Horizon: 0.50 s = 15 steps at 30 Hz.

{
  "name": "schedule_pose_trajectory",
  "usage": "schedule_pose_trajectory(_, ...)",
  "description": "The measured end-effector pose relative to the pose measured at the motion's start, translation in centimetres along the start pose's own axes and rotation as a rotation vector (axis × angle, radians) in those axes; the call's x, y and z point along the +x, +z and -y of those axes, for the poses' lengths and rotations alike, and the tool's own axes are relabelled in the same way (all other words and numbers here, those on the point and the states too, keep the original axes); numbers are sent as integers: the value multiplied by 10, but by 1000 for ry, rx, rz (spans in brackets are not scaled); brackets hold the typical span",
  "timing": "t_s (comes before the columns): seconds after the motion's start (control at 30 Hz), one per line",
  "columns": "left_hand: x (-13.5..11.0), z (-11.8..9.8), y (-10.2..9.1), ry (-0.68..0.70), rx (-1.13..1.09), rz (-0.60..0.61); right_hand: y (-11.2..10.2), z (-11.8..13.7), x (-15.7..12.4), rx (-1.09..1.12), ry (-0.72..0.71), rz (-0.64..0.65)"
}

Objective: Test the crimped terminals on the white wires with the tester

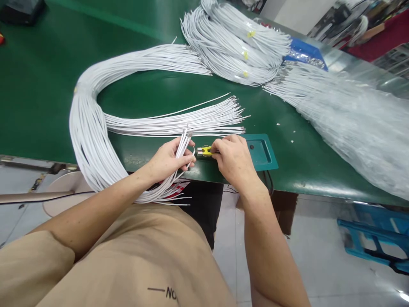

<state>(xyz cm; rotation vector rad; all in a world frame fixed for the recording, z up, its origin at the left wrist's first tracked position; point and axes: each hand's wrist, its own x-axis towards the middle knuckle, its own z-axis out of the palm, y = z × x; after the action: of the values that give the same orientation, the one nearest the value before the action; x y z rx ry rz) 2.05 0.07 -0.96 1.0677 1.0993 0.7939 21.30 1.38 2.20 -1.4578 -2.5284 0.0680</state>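
The tan shirt [128, 256] is short-sleeved — black lettering [171, 293] marks its front.

The single view looks from the person's head, forward and steeply down over the tan shirt [137, 260] onto the green table [153, 94]. It is near enough that the shirt fills much of the lower part, with the left hand [172, 161] and right hand [234, 160] close to the centre. It sits slightly tilted, the table's near edge sloping down rightward, and its wide field reaches the floor [319, 264] below.
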Motion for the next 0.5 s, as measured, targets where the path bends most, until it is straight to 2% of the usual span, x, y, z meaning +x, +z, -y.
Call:
schedule_pose_trajectory(0.17,6,5,4,-10,-9,-18,1,-2,1,-6,9,-70)
schedule_pose_trajectory(0.37,10,9,6,-12,8,-13,0,-2,2,-8,18,-43)
schedule_pose_trajectory(0.5,10,8,5,-11,-1,0,-7,7,-4,98,77,-162)
